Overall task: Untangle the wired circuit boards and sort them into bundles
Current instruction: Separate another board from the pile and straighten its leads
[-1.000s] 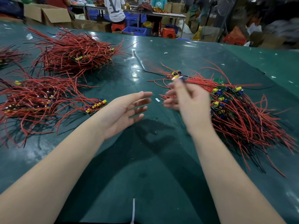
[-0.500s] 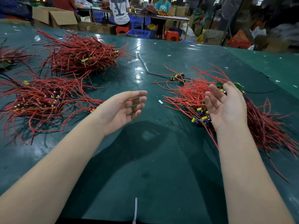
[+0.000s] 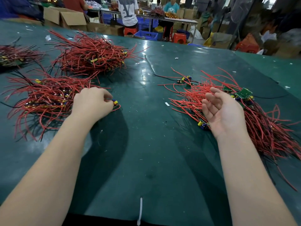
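Left hand [image 3: 91,104] palm down at 9 o'clock, fingers curled, pinching small board [image 3: 115,102] at edge of left bundle [image 3: 45,98] on tabletop [image 3: 146,144]. Right hand [image 3: 223,111] palm up, fingers relaxed, empty, over tangled pile [image 3: 263,128] at 3 o'clock.

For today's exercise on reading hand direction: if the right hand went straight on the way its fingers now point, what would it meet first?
The right hand, open and palm up, points away and slightly left. It would probably first meet the red wires of the tangled pile just beyond its fingertips, though its height above them is unclear.
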`<action>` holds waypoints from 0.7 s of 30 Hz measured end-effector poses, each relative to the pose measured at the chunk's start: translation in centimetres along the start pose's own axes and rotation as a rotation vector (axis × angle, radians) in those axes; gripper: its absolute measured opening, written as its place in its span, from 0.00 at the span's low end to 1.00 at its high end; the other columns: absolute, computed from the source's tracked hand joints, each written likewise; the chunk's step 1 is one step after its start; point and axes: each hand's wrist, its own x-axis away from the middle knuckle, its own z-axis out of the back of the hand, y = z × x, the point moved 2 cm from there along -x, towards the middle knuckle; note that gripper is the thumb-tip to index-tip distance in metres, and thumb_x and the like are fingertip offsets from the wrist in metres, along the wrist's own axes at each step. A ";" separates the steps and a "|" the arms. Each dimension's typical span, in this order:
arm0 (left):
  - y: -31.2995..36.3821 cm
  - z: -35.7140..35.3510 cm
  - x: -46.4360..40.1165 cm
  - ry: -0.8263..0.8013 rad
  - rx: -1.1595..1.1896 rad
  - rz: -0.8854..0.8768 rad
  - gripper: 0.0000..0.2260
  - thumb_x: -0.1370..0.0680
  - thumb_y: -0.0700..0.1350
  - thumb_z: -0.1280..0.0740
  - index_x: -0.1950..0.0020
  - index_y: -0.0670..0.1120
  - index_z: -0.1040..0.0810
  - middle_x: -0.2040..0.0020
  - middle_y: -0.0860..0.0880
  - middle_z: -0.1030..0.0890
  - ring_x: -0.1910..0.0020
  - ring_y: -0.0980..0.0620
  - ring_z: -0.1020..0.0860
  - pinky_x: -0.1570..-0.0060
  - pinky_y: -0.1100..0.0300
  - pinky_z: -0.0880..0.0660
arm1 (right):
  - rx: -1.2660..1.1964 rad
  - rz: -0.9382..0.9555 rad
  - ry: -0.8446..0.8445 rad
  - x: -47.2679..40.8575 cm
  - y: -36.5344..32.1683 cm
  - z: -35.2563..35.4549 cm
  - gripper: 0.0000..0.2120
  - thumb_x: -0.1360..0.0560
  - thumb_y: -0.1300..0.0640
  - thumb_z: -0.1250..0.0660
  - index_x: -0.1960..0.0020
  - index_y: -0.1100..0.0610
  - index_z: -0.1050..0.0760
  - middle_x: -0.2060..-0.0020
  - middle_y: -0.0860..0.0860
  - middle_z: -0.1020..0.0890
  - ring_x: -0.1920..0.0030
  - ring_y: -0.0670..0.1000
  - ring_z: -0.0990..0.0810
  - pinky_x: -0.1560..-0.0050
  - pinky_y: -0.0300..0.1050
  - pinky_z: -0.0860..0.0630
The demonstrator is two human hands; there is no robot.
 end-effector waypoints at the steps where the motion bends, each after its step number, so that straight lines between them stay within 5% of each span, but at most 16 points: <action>1: 0.1 -0.4 0.0 -0.034 -0.082 -0.007 0.12 0.25 0.50 0.35 0.44 0.56 0.19 0.44 0.45 0.19 0.39 0.40 0.28 0.40 0.48 0.33 | 0.011 -0.009 -0.010 0.1 0.1 -0.2 0.11 0.22 0.63 0.42 0.56 0.56 0.22 0.73 0.46 0.19 0.74 0.44 0.21 0.72 0.34 0.25; 6: -0.2 -0.7 -0.3 0.055 -0.191 -0.068 0.10 0.25 0.52 0.33 0.44 0.57 0.19 0.49 0.49 0.18 0.42 0.42 0.27 0.42 0.49 0.38 | 0.103 -0.027 -0.080 0.4 1.1 -1.1 0.11 0.23 0.63 0.42 0.57 0.56 0.22 0.74 0.46 0.19 0.75 0.44 0.21 0.72 0.34 0.25; 13: 4.5 -0.9 2.0 0.239 0.281 -0.441 0.16 0.30 0.48 0.26 0.43 0.55 0.20 0.52 0.55 0.17 0.47 0.49 0.23 0.44 0.57 0.42 | 0.522 -0.023 -0.339 1.3 4.0 -3.1 0.07 0.21 0.62 0.38 0.49 0.61 0.22 0.60 0.55 0.19 0.67 0.50 0.19 0.64 0.40 0.19; 16: 6.5 -1.7 3.5 0.250 0.342 -0.638 0.19 0.31 0.47 0.27 0.40 0.52 0.21 0.53 0.56 0.17 0.49 0.51 0.22 0.42 0.60 0.43 | 0.541 -0.023 -0.394 1.6 5.2 -3.4 0.04 0.22 0.60 0.35 0.53 0.60 0.22 0.58 0.56 0.20 0.61 0.51 0.21 0.56 0.43 0.18; 21: 7.5 -2.4 4.5 0.229 0.352 -0.735 0.19 0.31 0.48 0.31 0.41 0.49 0.19 0.53 0.56 0.17 0.50 0.50 0.22 0.37 0.55 0.42 | 0.493 -0.073 -0.424 1.5 5.4 -3.1 0.01 0.26 0.65 0.31 0.56 0.62 0.21 0.62 0.57 0.18 0.67 0.47 0.18 0.63 0.38 0.21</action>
